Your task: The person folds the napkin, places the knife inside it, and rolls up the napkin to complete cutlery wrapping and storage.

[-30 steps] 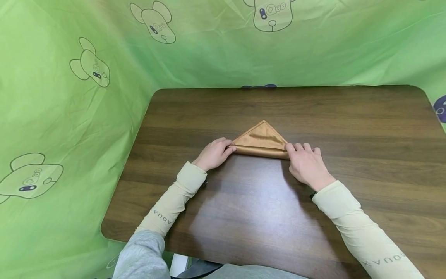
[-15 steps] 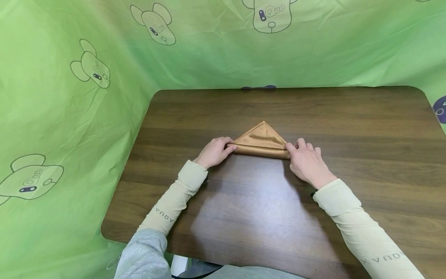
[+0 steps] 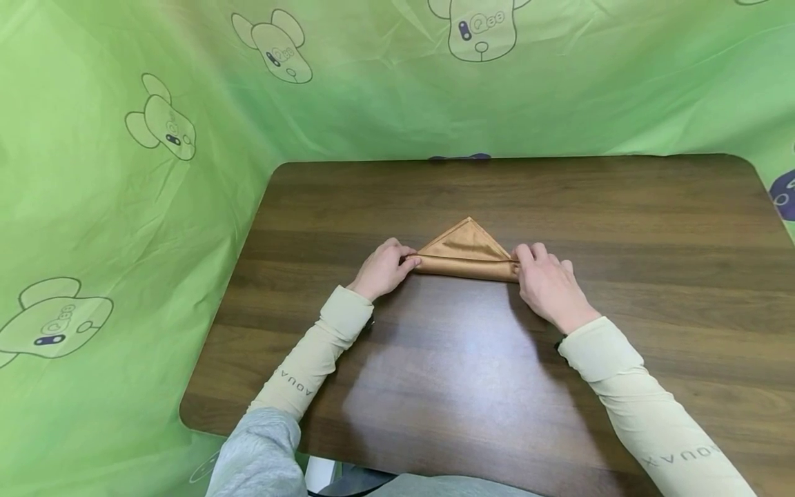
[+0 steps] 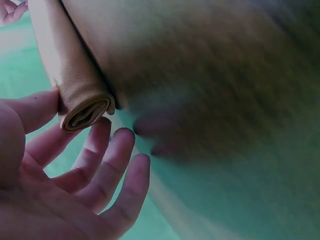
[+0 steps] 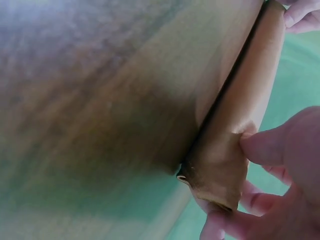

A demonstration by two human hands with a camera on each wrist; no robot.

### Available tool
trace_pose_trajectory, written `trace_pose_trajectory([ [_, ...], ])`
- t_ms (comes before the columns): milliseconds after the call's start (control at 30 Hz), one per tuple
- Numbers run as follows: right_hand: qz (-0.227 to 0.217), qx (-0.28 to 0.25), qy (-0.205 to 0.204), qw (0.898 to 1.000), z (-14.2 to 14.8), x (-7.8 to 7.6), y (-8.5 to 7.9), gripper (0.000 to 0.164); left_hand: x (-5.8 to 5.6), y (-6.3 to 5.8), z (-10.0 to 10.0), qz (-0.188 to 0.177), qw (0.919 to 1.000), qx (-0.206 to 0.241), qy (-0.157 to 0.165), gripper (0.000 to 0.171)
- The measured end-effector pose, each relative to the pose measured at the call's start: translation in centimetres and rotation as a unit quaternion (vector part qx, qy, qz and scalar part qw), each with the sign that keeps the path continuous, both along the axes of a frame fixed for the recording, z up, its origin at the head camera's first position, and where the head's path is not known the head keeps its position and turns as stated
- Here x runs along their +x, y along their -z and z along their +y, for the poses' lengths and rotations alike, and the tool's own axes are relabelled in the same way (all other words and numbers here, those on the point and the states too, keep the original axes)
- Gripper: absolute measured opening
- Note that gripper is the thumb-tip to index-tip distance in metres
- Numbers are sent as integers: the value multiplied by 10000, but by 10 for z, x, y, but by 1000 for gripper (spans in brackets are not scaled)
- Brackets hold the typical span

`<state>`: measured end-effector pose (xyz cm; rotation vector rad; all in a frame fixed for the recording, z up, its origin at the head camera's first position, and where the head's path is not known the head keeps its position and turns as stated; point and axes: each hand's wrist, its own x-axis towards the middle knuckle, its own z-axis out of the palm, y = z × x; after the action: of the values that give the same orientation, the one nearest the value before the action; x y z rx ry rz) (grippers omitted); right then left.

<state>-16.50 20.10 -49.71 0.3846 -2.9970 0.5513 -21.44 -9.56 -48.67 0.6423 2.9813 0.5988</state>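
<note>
A shiny copper-brown cloth [image 3: 466,268] lies on the table, its near part rolled into a tube and its far part a flat triangle pointing away from me. At the tube's left end my left hand [image 3: 382,268] pinches the cloth between thumb and fingers. The left wrist view shows the spiral of layers at the rolled end [image 4: 85,112], with the thumb against one side. My right hand [image 3: 549,286] pinches the other end; in the right wrist view its thumb presses the roll [image 5: 235,140] and the fingers sit behind and below it.
The brown wooden table [image 3: 310,207] has rounded corners. Green curtain [image 3: 373,90] printed with cartoon animal heads hangs behind and to the left. A white object [image 3: 319,473] shows below the table's near edge.
The roll has turned slightly farther over the triangle, whose visible part is a little shorter. My right fingers have shifted a bit on their end, while both hands keep their hold.
</note>
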Motion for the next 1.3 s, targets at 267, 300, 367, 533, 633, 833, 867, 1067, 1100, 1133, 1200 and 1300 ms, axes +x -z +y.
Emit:
trace_pose_trajectory([
  [267, 936, 63, -15, 9956, -3, 4, 4, 4, 9, 5, 4, 1238, 9905, -335, 496, 16],
  [300, 1047, 90, -33, 9945, -4, 5, 4, 5, 11, 6, 5, 1435, 9868, -468, 580, 15],
  [367, 1193, 119, -91, 9927, -5, 6, 5, 7, 14, 7, 6, 1781, 9786, -710, 744, 14],
  [533, 1320, 164, -283, 9907, -8, 13, 6, 13, 23, 12, 9, 2280, 9608, -1165, 1068, 15],
  [633, 1349, 203, -338, 9901, -10, 17, 5, 11, 27, 13, 11, 2428, 9533, -1376, 1155, 18],
  [833, 1438, 121, -462, 9885, -15, 25, 4, 19, 34, 11, 14, 2556, 9455, -1610, 1214, 29],
  [867, 1457, 118, -486, 9881, -16, 27, 4, 20, 35, 12, 15, 2545, 9453, -1637, 1220, 30],
  [1067, 1585, 316, -689, 9844, -21, 34, 7, 31, 40, 14, 18, 2378, 9480, -1716, 1239, 40],
  [1100, 1587, 360, -716, 9841, -22, 35, 7, 33, 41, 15, 19, 2354, 9477, -1735, 1278, 43],
  [1133, 1565, 393, -731, 9842, -22, 36, 8, 34, 41, 16, 20, 2320, 9473, -1762, 1331, 46],
  [1200, 1503, 479, -767, 9845, -23, 37, 8, 38, 41, 16, 21, 2314, 9444, -1825, 1456, 50],
  [1300, 1439, 618, -834, 9841, -24, 36, 9, 42, 40, 16, 23, 2328, 9392, -1912, 1648, 55],
])
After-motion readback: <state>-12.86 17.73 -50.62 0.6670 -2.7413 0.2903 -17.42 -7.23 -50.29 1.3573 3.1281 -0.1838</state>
